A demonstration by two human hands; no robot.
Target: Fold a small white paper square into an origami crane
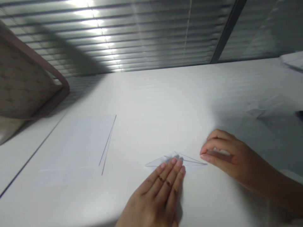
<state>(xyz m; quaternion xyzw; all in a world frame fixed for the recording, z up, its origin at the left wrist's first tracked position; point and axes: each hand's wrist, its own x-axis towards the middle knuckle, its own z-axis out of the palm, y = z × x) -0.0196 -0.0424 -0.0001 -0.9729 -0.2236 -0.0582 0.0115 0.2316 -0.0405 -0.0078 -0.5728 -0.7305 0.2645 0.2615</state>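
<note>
Folded paper (189,160), 1 pc.: white, long, pointed ends; flat on tabletop (153,101).
L hand (153,192): fingers straight, approx. together, laid flat on folded paper's mid.
R hand (239,157): thumb & index tips together, just beside folded paper's R end — contact, can't tell.
Paper sheets (82,142): L of folded paper.
Small paper piece (258,108): beyond it, R.
Bag (26,78): beyond it, far L.
Blinds (153,37): behind all.
</note>
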